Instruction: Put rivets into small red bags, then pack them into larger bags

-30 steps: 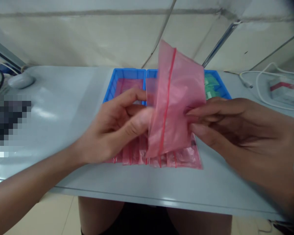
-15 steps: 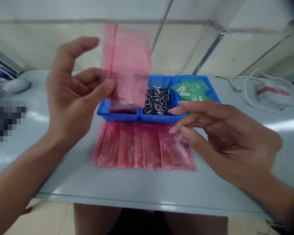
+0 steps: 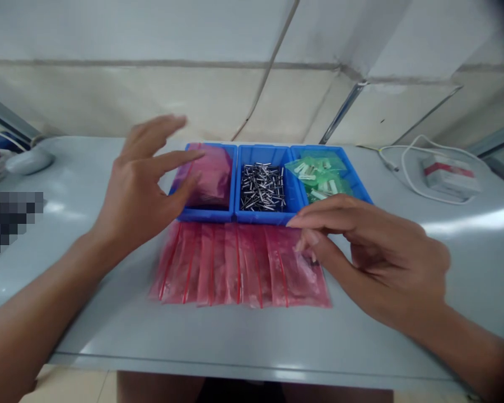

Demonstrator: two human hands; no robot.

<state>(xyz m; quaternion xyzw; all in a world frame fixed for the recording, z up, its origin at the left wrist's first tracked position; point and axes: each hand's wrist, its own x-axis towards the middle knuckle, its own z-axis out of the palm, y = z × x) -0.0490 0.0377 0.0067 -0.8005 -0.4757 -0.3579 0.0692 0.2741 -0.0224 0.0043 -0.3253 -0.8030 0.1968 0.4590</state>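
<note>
My left hand (image 3: pixel 151 173) is by the left compartment, its thumb and fingers apart at the edge of a pink zip-lock bag (image 3: pixel 212 170). That bag lies in the left blue bin (image 3: pixel 205 215) on top of other pink bags. My right hand (image 3: pixel 373 252) hovers over the right end of a row of overlapping pink zip-lock bags (image 3: pixel 218 268), fingers curved and apart from the thumb, with nothing visible held. The row lies on the table in front of the bins, red zip lines running front to back.
The middle blue bin (image 3: pixel 262 215) holds many small metal rivet-like pins (image 3: pixel 262 187). Green bags (image 3: pixel 323 168) with white pieces fill the right bin (image 3: pixel 359 182). On the grey table (image 3: pixel 243 341) are a mouse (image 3: pixel 29 161), a white cable (image 3: pixel 407 168) and a small box (image 3: pixel 451 176).
My left hand has lowered the pink bag into the left bin and its fingers have come apart from it. The right hand stays over the row. The view has tilted up slightly.
</note>
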